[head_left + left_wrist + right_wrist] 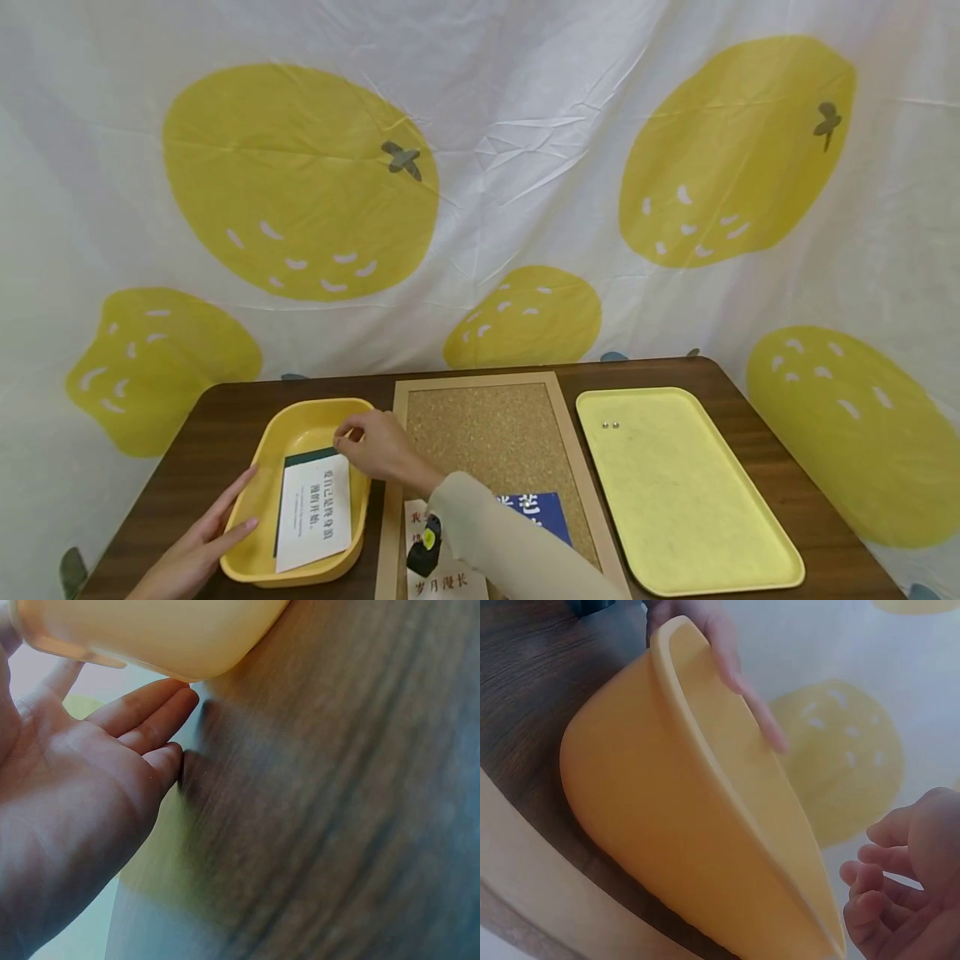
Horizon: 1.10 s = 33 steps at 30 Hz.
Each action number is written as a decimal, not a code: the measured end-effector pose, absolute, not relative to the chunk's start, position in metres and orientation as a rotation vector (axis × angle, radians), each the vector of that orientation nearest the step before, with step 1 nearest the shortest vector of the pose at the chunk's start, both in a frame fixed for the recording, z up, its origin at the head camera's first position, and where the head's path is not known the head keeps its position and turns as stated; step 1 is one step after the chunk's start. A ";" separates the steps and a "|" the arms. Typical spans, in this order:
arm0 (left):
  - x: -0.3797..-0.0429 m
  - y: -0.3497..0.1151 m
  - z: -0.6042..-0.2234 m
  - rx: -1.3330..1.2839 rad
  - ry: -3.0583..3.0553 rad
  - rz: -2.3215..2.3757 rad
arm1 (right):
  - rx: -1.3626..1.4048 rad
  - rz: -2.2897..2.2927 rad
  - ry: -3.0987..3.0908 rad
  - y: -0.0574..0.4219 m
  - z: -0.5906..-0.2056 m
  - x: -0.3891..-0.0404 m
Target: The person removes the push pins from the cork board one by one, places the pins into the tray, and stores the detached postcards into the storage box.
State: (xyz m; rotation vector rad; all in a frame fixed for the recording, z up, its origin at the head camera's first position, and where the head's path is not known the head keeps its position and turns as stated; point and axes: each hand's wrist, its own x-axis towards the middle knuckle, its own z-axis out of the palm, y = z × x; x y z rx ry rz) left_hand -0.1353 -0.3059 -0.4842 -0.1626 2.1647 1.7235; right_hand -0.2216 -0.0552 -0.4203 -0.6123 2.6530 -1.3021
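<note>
In the head view a yellow plastic basin [255, 500] stands at the left of the table. A white card [315, 517] printed with dark characters lies in it, over a dark green card [311, 456] whose top edge shows. My left hand [201, 537] is at the basin's left side, its extended thumb and forefinger touching the rim. In the left wrist view its other fingers [154, 712] lie under the basin's outside. My right hand [375, 446] reaches over the right rim, close above the cards' upper corner. Its fingers are loosely bent, with nothing visible between them.
A wood-framed cork board [480, 433] lies in the middle, bearing a blue card [551, 512] and a white card with red characters [446, 583], partly behind my right forearm. To the right is a pale yellow tray [690, 492] with two small shiny studs [611, 426].
</note>
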 end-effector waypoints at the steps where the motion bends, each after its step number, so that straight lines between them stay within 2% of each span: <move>1: -0.135 -0.306 -0.484 -0.172 2.167 1.722 | -0.607 -1.314 2.645 -0.054 -0.420 -0.222; 14: -0.136 -0.307 -0.485 -0.178 2.148 1.726 | -0.733 -1.432 2.627 -0.031 -0.420 -0.226; 33: -0.136 -0.306 -0.484 -0.171 2.150 1.733 | -0.790 -1.342 2.666 0.007 -0.421 -0.228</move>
